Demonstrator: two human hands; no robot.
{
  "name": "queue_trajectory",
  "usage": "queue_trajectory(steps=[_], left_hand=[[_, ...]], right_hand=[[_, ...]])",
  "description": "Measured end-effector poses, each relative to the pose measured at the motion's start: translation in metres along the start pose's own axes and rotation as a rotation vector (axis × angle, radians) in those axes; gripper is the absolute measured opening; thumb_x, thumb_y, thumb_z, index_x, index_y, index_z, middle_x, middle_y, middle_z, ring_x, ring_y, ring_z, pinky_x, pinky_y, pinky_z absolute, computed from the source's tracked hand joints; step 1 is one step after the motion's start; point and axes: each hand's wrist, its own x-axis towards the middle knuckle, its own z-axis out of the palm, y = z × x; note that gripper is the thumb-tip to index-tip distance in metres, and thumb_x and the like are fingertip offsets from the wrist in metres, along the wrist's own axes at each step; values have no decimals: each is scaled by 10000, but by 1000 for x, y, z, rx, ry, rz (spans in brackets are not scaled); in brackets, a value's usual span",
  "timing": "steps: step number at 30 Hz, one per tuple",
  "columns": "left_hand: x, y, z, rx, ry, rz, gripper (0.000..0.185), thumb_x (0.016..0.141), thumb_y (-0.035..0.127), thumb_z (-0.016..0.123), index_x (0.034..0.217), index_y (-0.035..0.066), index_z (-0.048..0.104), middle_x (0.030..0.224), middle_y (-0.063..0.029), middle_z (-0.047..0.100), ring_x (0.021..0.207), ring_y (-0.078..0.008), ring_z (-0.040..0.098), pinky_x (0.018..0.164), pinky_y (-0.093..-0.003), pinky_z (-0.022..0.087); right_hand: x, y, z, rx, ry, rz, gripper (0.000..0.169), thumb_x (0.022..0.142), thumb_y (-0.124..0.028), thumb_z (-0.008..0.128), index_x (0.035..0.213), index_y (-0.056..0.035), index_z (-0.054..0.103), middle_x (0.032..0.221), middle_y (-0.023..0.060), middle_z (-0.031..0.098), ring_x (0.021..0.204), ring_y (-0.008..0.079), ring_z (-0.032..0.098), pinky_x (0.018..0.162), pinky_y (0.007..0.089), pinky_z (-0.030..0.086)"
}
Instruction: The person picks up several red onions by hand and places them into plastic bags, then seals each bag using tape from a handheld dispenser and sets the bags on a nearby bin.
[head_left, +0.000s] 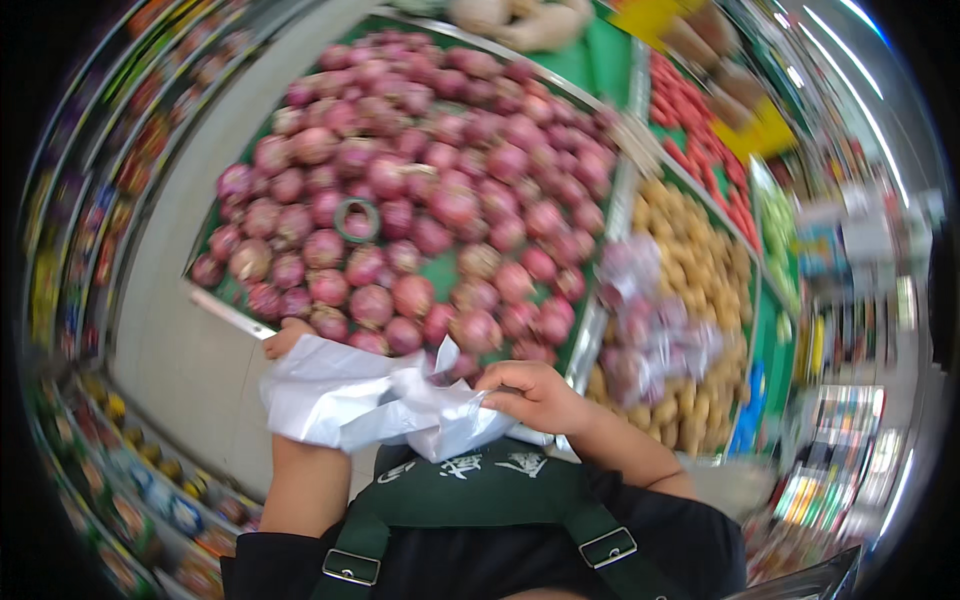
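A white plastic bag (390, 397) stretches between my hands, over the near edge of a display bin of red onions (450, 195). My right hand (525, 390) pinches the bag's right part between thumb and fingers. At the bag's upper left, my left hand (289, 337) is mostly hidden by the plastic, with some fingers showing by the bin's corner; how it grips cannot be seen. A roll of green tape (357, 220) lies on the onions. Right of the bin, clear bags of onions (652, 337) rest on potatoes (694, 262).
A metal-edged divider (600, 300) separates onions from potatoes. Red produce (701, 142) fills a bin at the upper right, near yellow signs (757, 127). Stocked shelves (120, 172) curve along the left, beyond a strip of tiled floor (187, 360). More shelves stand at the right.
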Motion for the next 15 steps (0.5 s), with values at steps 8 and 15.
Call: queue_trajectory(steps=[8, 15], left_hand=[[-201, 10, -133, -521, -1141, 1075, 589, 888, 314, 662, 1362, 0, 509, 1290, -144, 563, 1147, -266, 566, 977, -477, 458], [-384, -41, -102, 544, -1753, 2118, 368, 822, 323, 699, 1131, 123, 695, 1160, -147, 690, 1110, -313, 646, 973, -490, 482]], right_hand=[[-196, 14, 57, 355, 215, -7, 87, 956, -89, 667, 984, -23, 618, 920, -4, 612, 885, 64, 543, 797, 256, 462], [-307, -12, 39, 180, 517, -249, 87, 959, -74, 629, 947, 11, 642, 927, 91, 642, 865, 177, 586, 775, 321, 459]])
